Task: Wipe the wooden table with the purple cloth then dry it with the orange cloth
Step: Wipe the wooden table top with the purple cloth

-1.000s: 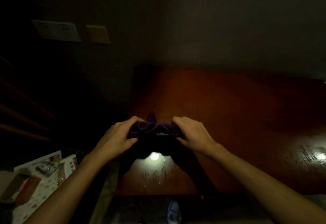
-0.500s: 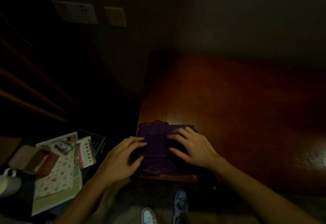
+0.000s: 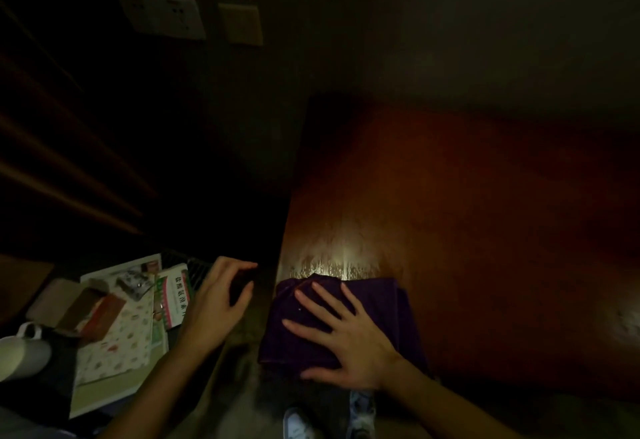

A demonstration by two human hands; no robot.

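The reddish wooden desk [image 3: 467, 213] fills the right half of the frame, with a bright glare patch near its lower-left corner. On that corner lies the folded purple cloth [image 3: 391, 307], one edge hanging off the front. The right hand [image 3: 346, 338] presses flat on it, fingers [image 3: 304, 328] spread wide, gripping nothing. The left hand [image 3: 216, 303] hovers just left of the desk, fingers loosely curled and empty. At lower left: papers [image 3: 114, 345] and a white mug [image 3: 20, 352].
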